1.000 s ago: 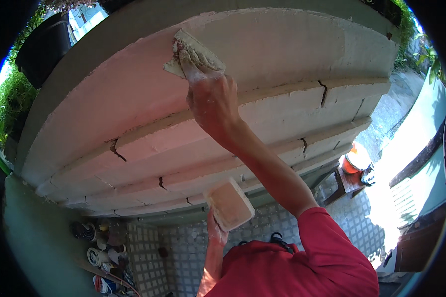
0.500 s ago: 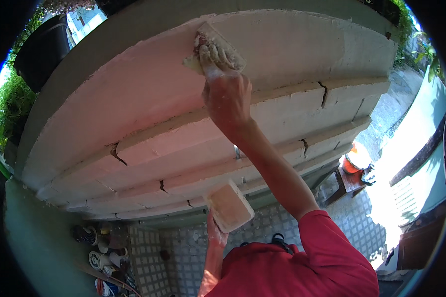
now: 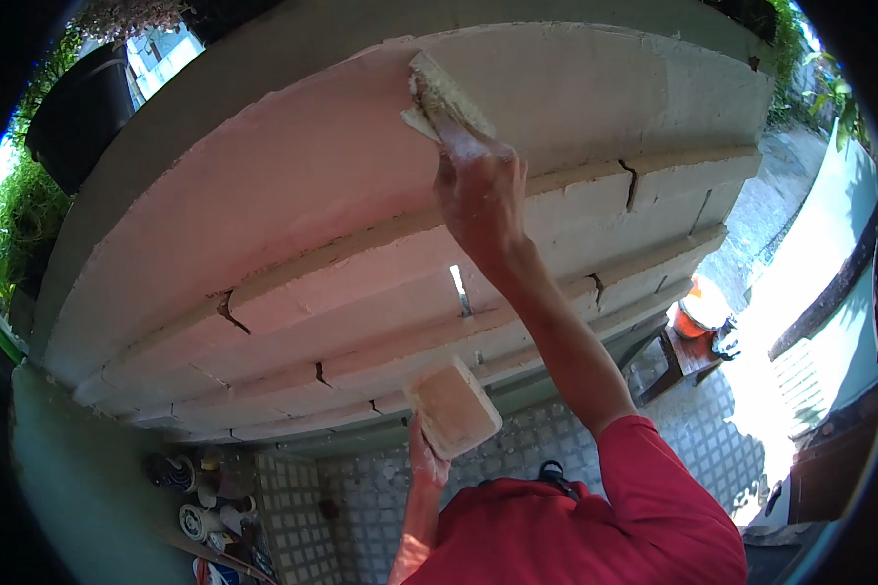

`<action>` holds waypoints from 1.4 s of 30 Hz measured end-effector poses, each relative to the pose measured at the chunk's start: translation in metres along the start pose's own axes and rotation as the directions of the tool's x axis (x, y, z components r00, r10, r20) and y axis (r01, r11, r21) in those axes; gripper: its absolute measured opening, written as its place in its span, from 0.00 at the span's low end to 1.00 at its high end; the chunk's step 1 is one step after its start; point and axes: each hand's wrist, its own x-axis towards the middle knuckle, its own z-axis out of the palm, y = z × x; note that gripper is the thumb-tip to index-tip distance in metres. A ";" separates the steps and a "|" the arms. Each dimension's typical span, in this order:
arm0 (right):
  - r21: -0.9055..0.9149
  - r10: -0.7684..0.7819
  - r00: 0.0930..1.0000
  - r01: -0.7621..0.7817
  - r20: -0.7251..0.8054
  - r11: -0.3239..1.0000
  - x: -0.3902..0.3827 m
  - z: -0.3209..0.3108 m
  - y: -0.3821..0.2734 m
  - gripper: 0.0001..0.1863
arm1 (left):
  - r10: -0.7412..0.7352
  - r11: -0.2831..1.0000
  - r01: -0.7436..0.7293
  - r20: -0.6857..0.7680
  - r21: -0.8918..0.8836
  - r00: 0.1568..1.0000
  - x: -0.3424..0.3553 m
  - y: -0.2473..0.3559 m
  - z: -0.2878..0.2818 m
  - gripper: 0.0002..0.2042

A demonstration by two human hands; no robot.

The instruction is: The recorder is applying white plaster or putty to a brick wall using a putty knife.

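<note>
My right hand [image 3: 480, 180] reaches out to the upper part of a pale plastered wall [image 3: 302, 166]. It is closed around a flat, plaster-caked scraper [image 3: 454, 93], tilted so that its edge shows against the surface; the fingers are partly hidden. White paste coats the fingers. Lower down, close to my body, my left hand [image 3: 427, 453] grips a shallow rectangular tub [image 3: 454, 408] by its left side. Smears of pale paste show inside the tub.
Stepped ledges with dark cracks [image 3: 626, 185] run along the wall below my right hand. A black pot [image 3: 83, 117] stands at the upper left. An orange-and-white bucket [image 3: 700, 310] rests on a small wooden table [image 3: 691, 356] at right. Cans and tools [image 3: 200, 517] crowd the lower left.
My right hand has moved right and slightly down along the wall with the scraper, which has turned from showing its face to nearly edge-on. The left hand and tub have barely moved.
</note>
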 end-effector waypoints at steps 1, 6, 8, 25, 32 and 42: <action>0.132 -0.045 0.999 0.042 0.015 0.990 -0.006 0.001 -0.013 0.11 | -0.001 1.000 0.001 -0.003 -0.003 1.000 0.001 0.001 0.002 0.26; 0.135 0.099 0.993 -0.089 -0.071 0.987 0.014 -0.036 0.019 0.18 | 0.022 1.000 -0.021 0.053 -0.001 0.998 -0.001 0.003 0.013 0.26; 0.058 0.216 0.975 -0.213 -0.057 0.975 0.025 -0.043 0.038 0.18 | 0.008 1.000 -0.008 0.017 -0.014 1.000 -0.002 0.002 0.015 0.26; -0.025 0.230 0.972 -0.229 0.038 0.973 0.019 -0.027 0.028 0.17 | 0.042 0.999 -0.042 0.003 0.002 0.999 -0.006 0.003 0.008 0.26; 0.245 -0.016 0.997 -0.001 0.071 0.970 0.000 -0.017 -0.007 0.17 | 0.034 0.999 -0.034 -0.006 0.000 0.999 -0.004 0.001 0.011 0.24; -0.029 0.070 0.997 -0.071 -0.013 0.997 0.013 0.014 -0.008 0.14 | 0.016 1.000 -0.016 0.018 -0.020 1.000 -0.008 0.002 0.011 0.25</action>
